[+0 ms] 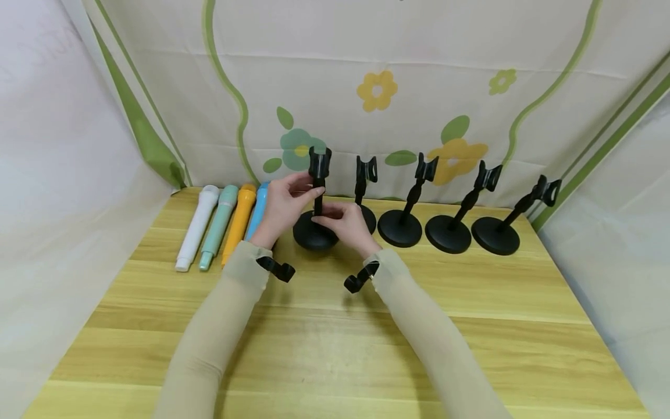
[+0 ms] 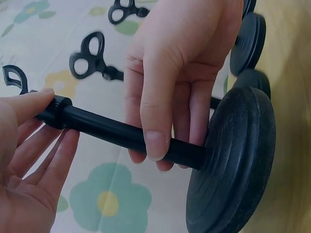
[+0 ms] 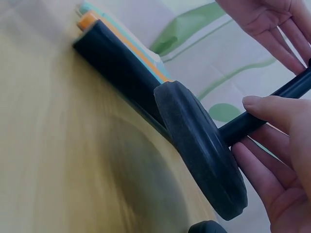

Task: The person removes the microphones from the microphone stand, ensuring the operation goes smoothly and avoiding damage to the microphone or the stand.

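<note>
A black desktop microphone stand [image 1: 316, 233] with a round base and a clip on top is between both hands. My left hand [image 1: 284, 205] pinches the collar high on its pole [image 2: 109, 127], just below the clip. Lower down, near the base, my right hand [image 1: 348, 223] grips the pole between thumb and fingers. In the right wrist view the base [image 3: 199, 150] appears raised off the wood, with a shadow [image 3: 141, 174] beneath it.
Left of the hands lie microphones: white [image 1: 198, 228], mint [image 1: 218, 226], orange [image 1: 241, 221], blue [image 1: 258, 212], and a dark cylindrical one [image 3: 121, 73]. More black stands [image 1: 400, 227] line the table's back right. A patterned curtain [image 1: 324, 35] hangs behind.
</note>
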Available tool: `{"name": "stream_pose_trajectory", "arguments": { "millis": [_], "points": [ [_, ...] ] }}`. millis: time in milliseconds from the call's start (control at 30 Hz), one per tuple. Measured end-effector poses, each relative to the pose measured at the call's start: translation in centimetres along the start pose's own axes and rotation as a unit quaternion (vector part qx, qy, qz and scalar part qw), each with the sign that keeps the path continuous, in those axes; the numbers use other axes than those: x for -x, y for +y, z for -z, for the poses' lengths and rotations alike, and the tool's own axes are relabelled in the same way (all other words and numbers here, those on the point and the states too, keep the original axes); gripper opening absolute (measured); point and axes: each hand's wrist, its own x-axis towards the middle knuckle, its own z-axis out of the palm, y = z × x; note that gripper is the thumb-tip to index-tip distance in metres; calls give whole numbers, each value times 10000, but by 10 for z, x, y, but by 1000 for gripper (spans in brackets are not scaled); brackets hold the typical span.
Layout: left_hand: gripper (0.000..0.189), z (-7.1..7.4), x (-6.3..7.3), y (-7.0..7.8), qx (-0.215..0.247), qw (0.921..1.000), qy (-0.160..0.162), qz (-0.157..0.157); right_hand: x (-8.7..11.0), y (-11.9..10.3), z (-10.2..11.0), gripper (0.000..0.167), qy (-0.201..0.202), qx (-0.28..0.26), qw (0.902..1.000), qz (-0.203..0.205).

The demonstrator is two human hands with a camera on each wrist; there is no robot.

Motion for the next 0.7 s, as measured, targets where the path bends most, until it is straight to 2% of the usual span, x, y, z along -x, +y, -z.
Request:
{"name": "stream_pose_trajectory", "arguments": {
  "millis": [167,367,533,700],
  "points": [
    [34,6,-11,-6,-209,9997,1,91,-17,2,-6,30,30,5,9999,-146],
    [35,7,-17,-18,-283,9994,90,179,-30,8,-15,28,87,87,9996,-247],
    [34,7,-18,-32,-384,9989,186,182,-33,14,-23,27,127,271,9987,-408],
    [35,5,-15,-43,-302,9988,189,336,-31,21,-28,31,36,279,9981,-545]
  ]
}}
